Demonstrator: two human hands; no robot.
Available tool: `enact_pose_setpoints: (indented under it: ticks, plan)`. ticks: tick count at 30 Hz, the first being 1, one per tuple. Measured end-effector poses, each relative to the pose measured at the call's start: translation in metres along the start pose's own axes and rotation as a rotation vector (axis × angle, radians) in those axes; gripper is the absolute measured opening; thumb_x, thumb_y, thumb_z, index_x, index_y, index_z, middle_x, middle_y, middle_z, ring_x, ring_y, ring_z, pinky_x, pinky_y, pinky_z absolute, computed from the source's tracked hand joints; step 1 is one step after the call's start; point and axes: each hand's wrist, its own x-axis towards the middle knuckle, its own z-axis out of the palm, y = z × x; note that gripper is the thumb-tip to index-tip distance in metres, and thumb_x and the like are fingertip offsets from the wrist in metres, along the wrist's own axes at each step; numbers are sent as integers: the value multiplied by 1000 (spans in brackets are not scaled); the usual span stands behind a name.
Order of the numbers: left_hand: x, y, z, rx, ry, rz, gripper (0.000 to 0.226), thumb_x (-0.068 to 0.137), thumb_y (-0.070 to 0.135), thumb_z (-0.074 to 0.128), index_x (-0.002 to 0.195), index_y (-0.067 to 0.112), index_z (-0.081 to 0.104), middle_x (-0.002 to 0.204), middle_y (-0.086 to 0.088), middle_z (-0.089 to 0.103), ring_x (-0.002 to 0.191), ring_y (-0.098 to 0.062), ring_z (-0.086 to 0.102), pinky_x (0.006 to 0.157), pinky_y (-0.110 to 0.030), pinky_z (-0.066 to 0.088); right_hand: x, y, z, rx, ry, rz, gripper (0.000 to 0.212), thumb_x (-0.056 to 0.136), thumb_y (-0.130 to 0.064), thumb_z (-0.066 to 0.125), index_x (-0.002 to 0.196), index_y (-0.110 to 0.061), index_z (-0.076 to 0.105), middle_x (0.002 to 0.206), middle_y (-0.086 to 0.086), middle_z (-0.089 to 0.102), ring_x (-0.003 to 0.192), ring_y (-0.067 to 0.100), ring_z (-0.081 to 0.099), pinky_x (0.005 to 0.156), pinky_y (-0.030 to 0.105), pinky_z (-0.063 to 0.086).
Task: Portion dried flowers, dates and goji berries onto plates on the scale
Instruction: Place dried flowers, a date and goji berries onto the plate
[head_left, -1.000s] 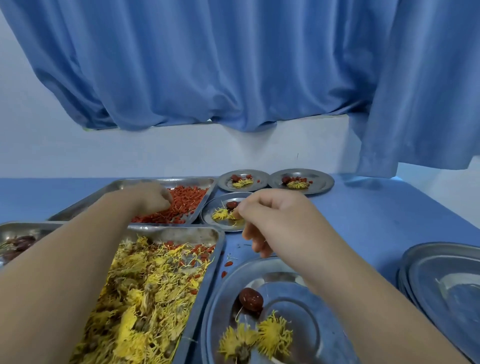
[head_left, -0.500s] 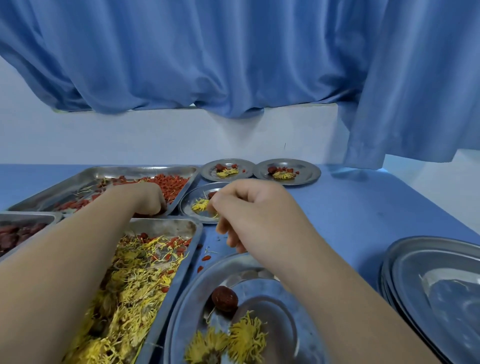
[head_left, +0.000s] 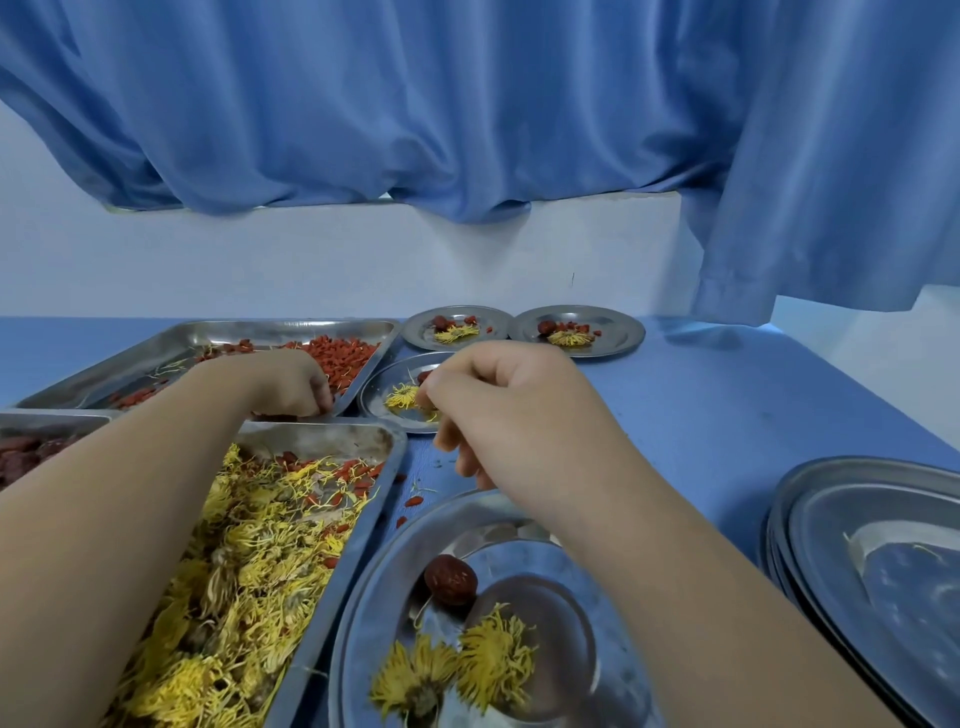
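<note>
Where frilly flowers lie, a wrinkled date shares the steel plate.

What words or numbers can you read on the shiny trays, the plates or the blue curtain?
None can be read.
The rectangular steel tray of red goji berries has a faint mark on its far rim, too blurred to read.
The round steel plates, the blue curtain and the white wall show no letters or numbers.
</note>
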Motion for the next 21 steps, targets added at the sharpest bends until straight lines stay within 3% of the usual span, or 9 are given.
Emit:
enact_pose_setpoints:
  ticks: [3,8,15,18,21]
  plan:
    - [1,-2,2,-42,19,13,29,85,1,58,80,27,68,89,10,63,81,-4,55,64,-20,38,-1,0,0,6,1,-2,17,85,-16,51,78,-12,66,71,12,62,52,10,46,46,23,43]
    - [-2,-3,1,-132,112,33,20,82,5,63,77,23,70,77,1,69,63,-13,60,51,-22,44,1,-2,-5,-27,46,-29,17,84,-16,51,77,-9,65,72,13,63,54,12,47,49,27,43]
    - [-9,-10,-18,-295,314,76,17,85,7,65,83,24,69,92,-1,69,81,-16,61,64,-26,44,3,-3,-18,7,99,-29,18,82,-15,51,76,-10,67,68,9,65,50,10,49,43,24,43]
    - [-12,-15,-20,-454,284,62,16,88,6,62,89,19,71,95,-10,70,82,-26,66,66,-30,53,3,-4,-18,22,102,-43,18,82,-15,52,76,-8,67,67,11,64,51,12,49,42,24,42]
    - [-15,-20,-17,-565,236,69,16,90,6,62,93,18,71,99,-15,70,85,-25,69,62,-24,55,3,-6,-20,41,105,-48,18,82,-16,53,75,-9,67,58,5,62,50,11,49,42,24,42]
